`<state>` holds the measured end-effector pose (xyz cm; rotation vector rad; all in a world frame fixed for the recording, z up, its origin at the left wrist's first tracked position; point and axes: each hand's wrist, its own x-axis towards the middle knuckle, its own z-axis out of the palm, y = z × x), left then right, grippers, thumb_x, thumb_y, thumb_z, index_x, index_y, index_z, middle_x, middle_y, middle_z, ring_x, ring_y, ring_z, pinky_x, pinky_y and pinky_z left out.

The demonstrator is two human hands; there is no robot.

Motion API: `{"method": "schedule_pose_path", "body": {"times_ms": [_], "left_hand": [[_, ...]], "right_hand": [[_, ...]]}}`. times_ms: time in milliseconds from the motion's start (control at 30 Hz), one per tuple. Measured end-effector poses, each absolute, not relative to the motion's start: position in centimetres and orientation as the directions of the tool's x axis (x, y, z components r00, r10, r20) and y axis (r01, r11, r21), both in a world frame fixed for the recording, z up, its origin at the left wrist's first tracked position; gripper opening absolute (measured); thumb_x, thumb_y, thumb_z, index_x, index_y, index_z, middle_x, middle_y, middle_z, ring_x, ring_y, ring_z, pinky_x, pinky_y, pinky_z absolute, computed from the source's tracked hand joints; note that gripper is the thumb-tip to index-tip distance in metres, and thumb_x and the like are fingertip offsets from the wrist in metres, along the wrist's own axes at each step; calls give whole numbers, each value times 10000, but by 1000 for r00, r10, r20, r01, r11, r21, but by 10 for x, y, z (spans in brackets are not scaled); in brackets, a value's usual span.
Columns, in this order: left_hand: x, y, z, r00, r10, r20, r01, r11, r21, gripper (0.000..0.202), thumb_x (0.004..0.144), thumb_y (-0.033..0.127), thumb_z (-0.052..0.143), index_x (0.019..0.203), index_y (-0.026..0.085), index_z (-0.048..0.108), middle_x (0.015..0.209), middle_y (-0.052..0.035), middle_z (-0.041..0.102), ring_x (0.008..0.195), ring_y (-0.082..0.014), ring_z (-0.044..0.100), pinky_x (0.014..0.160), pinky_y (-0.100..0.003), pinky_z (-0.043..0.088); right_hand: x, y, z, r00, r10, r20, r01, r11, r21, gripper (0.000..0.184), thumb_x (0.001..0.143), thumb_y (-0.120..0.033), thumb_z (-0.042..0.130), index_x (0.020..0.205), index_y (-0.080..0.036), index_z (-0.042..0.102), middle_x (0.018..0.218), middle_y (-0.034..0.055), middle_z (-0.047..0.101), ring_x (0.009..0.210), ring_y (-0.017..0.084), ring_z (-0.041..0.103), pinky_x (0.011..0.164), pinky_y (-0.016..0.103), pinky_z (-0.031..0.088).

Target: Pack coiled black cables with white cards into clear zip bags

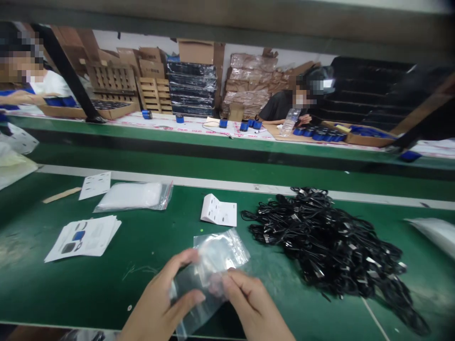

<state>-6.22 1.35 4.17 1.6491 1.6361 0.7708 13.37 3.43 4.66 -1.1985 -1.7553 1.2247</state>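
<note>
Near the front edge of the table, a clear plastic zip bag [222, 248] is between my two hands. My right hand [252, 300] pinches it between thumb and curled forefinger. On the other side my left hand [170, 289] holds the bag, its thumb over the lower part and its forefinger along the upper left; the remaining fingers are hidden. Whether this is one bag or two overlapping ones, I cannot tell. Just beyond the bag stands a folded white leaflet [227, 214]. To the right lies a big heap of black cables [327, 241].
At left are printed cards [83, 238], a pack of white bags [131, 196], a white sheet [95, 185] and a wooden stick [61, 194]. A white packet [435, 234] lies far right. Across a raised shelf with blue items [244, 126], two people sit working.
</note>
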Motion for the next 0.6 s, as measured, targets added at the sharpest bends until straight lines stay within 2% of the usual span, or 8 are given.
{"method": "schedule_pose_path", "body": {"times_ms": [33,67,100,167,267,433,533,600], "left_hand": [[-57,21,46,110,986,-126,558,44,829,239,813,417,577,965,245,643,823,3,731,767,-180,692,670,-229,519],[-52,27,51,158,972,-176,532,66,844,174,818,388,565,818,234,647,623,42,680,604,-152,661,581,-201,487],[-47,31,55,196,957,-216,523,84,848,178,817,354,556,713,228,628,500,69,603,498,-132,607,512,-184,441],[-42,33,62,237,938,-254,558,83,826,179,791,300,559,640,221,610,436,88,528,440,-118,543,468,-173,374],[-43,34,71,339,893,-295,652,3,758,186,790,260,549,625,223,624,496,82,556,489,-113,541,501,-164,353],[-49,43,68,472,837,-277,723,-188,665,247,839,268,533,606,240,611,582,75,596,566,-116,565,524,-164,356],[-53,45,59,460,878,-130,729,-290,620,138,833,301,558,756,270,668,729,47,685,701,-156,641,637,-198,453],[-57,40,54,315,947,64,770,-294,566,173,820,345,568,939,282,677,922,-2,720,868,-211,666,767,-271,503]], "right_hand": [[137,32,47,-372,928,34,292,151,-944,345,954,-271,416,748,-183,679,752,23,659,723,162,622,674,231,466],[141,31,48,-387,921,41,295,165,-941,291,931,-240,458,770,-187,694,776,24,663,734,162,623,681,233,469],[144,29,48,-393,919,35,307,167,-937,219,898,-205,507,812,-198,708,797,21,670,739,162,628,680,232,473],[151,26,48,-385,923,-6,355,142,-924,187,831,-136,587,908,-241,721,807,-1,695,735,163,642,678,231,479],[153,22,47,-394,918,-48,430,138,-892,251,819,-82,579,877,-271,733,728,-33,714,665,155,652,634,223,472],[145,18,37,-340,938,-72,441,91,-893,198,820,-92,573,710,-196,700,633,-26,674,614,140,626,601,202,451],[139,18,29,-279,957,-82,402,39,-915,173,814,-135,572,698,-177,693,578,-30,626,559,124,572,542,191,419],[136,21,26,-245,965,-90,370,7,-929,169,805,-150,565,693,-163,691,547,-34,585,519,111,523,500,184,385]]}}
